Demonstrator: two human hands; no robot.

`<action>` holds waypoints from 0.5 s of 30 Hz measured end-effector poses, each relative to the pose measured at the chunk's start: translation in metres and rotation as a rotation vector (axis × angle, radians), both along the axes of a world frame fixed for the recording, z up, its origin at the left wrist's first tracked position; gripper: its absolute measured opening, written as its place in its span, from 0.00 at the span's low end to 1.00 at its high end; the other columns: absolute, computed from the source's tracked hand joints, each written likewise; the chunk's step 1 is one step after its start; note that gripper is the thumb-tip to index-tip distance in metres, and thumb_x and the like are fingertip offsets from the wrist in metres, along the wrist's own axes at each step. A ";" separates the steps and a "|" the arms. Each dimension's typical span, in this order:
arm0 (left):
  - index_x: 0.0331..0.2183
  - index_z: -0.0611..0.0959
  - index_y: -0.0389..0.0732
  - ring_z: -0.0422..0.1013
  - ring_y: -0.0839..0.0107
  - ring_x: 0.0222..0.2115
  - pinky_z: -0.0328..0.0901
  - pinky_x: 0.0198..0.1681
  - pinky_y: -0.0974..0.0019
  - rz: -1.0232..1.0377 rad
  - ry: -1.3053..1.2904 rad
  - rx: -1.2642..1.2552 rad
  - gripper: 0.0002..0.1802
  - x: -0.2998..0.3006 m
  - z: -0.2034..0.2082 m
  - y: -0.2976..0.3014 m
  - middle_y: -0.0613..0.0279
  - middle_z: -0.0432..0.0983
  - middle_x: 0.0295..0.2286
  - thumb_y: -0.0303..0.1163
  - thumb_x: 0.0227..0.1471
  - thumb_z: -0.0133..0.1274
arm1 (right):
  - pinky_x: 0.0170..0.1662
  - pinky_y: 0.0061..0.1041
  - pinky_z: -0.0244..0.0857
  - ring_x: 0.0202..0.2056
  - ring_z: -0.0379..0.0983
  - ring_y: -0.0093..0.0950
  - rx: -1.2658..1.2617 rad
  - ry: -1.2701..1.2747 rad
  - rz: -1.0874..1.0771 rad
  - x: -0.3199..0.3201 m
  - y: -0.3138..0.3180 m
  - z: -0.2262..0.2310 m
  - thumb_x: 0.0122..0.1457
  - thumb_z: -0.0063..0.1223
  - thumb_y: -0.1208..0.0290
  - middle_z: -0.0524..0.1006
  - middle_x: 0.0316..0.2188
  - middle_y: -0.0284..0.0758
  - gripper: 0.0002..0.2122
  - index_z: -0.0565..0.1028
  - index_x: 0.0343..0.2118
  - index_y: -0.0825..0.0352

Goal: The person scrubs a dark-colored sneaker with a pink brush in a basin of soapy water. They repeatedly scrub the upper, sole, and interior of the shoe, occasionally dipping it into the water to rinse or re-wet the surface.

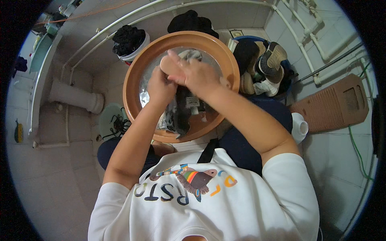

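Note:
Both my hands meet above a wide orange-brown basin [132,72] between my knees. A pale pinkish oval piece [170,66], smooth on top, is in the grip of my right hand [197,78], its fingers wrapped over it. I cannot tell whether it is soap or a brush back. My left hand [161,86] is closed against the left side of that piece; what its fingers hold is hidden. Below my hands, a dark grey cloth item [181,114] with a small pale label lies in the basin, wet and crumpled. Greyish cloth [191,54] lies beyond my hands.
Several shoes [271,60] fill a blue tub at the right. Near it leans a brown washboard [333,104]. A white bucket [140,46] of black cloth and a dark heap [192,23] stand behind the basin. A pale green basin [106,130] with black hangers is at the left.

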State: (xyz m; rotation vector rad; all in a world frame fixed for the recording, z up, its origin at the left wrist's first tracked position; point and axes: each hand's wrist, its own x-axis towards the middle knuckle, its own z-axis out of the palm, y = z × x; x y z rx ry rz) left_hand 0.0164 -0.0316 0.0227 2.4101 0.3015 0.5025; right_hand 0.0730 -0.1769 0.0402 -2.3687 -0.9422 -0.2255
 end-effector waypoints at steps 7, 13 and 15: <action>0.37 0.73 0.38 0.66 0.50 0.38 0.62 0.40 0.57 0.009 -0.061 0.158 0.22 -0.001 0.007 -0.003 0.51 0.68 0.35 0.29 0.34 0.56 | 0.27 0.35 0.67 0.26 0.74 0.42 0.094 -0.085 -0.062 0.024 -0.004 -0.015 0.55 0.44 0.49 0.75 0.27 0.46 0.29 0.56 0.58 0.52; 0.36 0.71 0.32 0.66 0.56 0.36 0.61 0.41 0.63 0.026 -0.166 -0.080 0.21 -0.007 0.001 0.005 0.51 0.67 0.33 0.27 0.37 0.57 | 0.25 0.36 0.65 0.26 0.74 0.39 0.110 0.124 -0.213 0.045 -0.016 0.002 0.55 0.45 0.49 0.76 0.26 0.44 0.29 0.56 0.58 0.54; 0.37 0.71 0.32 0.67 0.57 0.35 0.61 0.40 0.64 0.013 -0.188 -0.089 0.22 -0.002 -0.003 0.007 0.52 0.68 0.32 0.26 0.36 0.57 | 0.26 0.36 0.66 0.26 0.74 0.39 0.085 0.097 -0.179 0.038 -0.015 0.004 0.55 0.45 0.49 0.76 0.26 0.45 0.29 0.56 0.58 0.54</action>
